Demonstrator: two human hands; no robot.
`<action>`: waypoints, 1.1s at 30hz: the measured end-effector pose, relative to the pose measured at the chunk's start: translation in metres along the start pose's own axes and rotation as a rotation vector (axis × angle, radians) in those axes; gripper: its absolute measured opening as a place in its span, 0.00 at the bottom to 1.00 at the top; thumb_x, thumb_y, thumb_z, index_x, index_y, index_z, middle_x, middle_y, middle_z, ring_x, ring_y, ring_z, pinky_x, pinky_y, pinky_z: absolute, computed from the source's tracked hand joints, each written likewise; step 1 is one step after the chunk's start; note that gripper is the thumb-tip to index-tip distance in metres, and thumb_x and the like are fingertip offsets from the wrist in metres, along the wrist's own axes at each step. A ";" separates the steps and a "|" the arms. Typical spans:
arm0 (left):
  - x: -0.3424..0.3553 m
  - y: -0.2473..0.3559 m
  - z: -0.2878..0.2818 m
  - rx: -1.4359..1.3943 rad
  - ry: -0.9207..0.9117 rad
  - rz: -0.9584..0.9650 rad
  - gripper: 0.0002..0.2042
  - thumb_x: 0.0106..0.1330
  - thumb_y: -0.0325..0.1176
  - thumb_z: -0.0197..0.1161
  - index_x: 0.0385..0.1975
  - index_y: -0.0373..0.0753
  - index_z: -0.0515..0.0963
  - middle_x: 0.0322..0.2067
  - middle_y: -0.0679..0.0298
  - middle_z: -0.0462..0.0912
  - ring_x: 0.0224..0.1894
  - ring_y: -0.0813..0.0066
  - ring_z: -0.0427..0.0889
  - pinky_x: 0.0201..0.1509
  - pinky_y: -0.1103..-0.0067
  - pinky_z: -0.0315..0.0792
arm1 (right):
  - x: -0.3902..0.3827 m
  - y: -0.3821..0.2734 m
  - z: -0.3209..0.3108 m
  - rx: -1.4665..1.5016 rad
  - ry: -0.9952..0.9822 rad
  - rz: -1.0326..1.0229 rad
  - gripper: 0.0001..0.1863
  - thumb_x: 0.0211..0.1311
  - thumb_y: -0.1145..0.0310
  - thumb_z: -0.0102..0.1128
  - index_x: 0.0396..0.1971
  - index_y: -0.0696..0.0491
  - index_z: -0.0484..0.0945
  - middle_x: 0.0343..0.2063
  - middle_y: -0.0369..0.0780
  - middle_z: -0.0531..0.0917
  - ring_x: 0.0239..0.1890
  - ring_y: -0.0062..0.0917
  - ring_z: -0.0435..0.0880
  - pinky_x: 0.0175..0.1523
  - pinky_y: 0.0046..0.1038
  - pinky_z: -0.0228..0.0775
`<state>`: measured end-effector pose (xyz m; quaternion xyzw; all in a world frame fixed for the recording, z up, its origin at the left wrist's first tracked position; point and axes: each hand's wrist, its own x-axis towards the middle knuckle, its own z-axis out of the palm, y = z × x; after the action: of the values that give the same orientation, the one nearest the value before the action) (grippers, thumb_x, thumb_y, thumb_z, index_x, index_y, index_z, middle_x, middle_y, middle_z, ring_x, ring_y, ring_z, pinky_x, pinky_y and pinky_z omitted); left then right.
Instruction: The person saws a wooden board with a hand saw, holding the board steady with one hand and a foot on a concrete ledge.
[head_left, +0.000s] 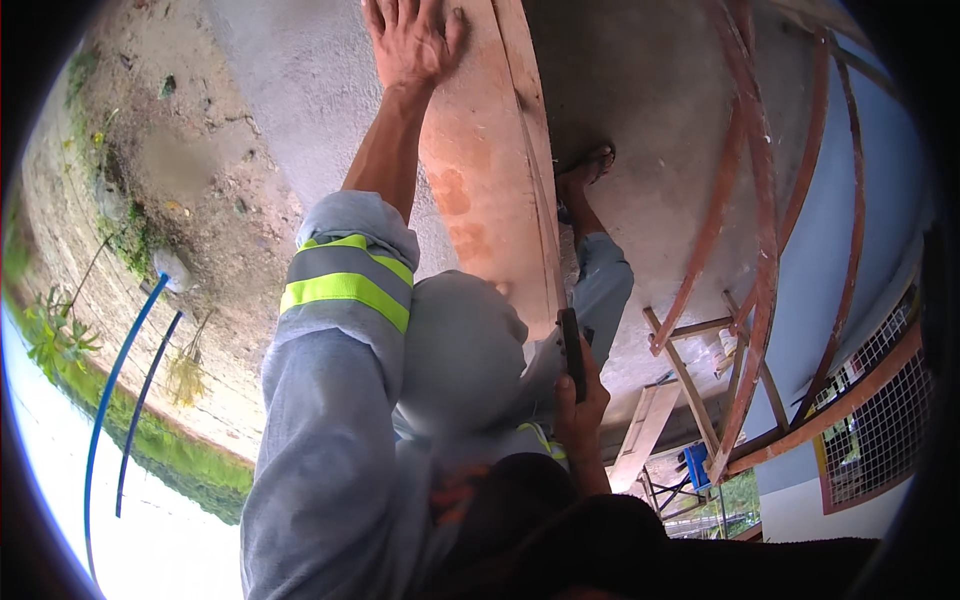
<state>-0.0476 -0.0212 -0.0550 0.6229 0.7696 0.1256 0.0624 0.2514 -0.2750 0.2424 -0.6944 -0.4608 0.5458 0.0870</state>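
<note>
My left hand (412,45) lies flat, fingers spread, on a light reddish-brown wooden board (465,150); its fingertips reach the top edge of the view. Damp-looking darker patches mark the board's face. Closer to me, my bent knee (460,340) in grey cloth covers part of the board. Beside the board's right edge, my right hand (582,405) is closed round a slim black object (572,355) seen nearly edge-on. I cannot make out its kind. My other leg, in grey-blue trousers (603,275), stretches to the right of the board, with a sandalled foot (590,165) on the concrete.
Reddish-brown timber poles and braces (765,230) stand at the right by a pale blue wall (830,260) and a meshed window (875,430). A blue container (697,466) hangs near them. Bare soil with plants (130,240) and two upright rods (120,370) lie left of the concrete.
</note>
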 end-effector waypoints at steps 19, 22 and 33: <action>0.006 -0.004 0.001 -0.061 -0.012 0.037 0.34 0.76 0.50 0.48 0.79 0.44 0.53 0.80 0.50 0.45 0.81 0.47 0.39 0.81 0.51 0.31 | 0.066 -0.013 0.010 -0.056 -0.043 0.109 0.32 0.73 0.58 0.52 0.71 0.59 0.65 0.60 0.56 0.78 0.63 0.48 0.79 0.65 0.41 0.71; 0.006 -0.005 0.000 -0.010 -0.021 0.002 0.34 0.75 0.50 0.48 0.79 0.44 0.52 0.80 0.50 0.44 0.82 0.48 0.38 0.81 0.51 0.31 | 0.011 -0.004 -0.004 -0.121 -0.030 0.048 0.32 0.73 0.55 0.53 0.71 0.57 0.66 0.60 0.54 0.79 0.63 0.47 0.79 0.64 0.40 0.72; -0.002 -0.004 0.002 -0.060 0.030 0.018 0.33 0.76 0.49 0.48 0.79 0.46 0.54 0.79 0.49 0.47 0.81 0.46 0.41 0.81 0.50 0.33 | 0.104 -0.018 0.028 -0.078 0.019 -0.011 0.30 0.74 0.55 0.54 0.68 0.59 0.69 0.52 0.55 0.83 0.52 0.44 0.85 0.54 0.37 0.77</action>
<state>-0.0500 -0.0241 -0.0585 0.6256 0.7608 0.1584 0.0683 0.2155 -0.1992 0.1724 -0.6999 -0.4845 0.5204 0.0673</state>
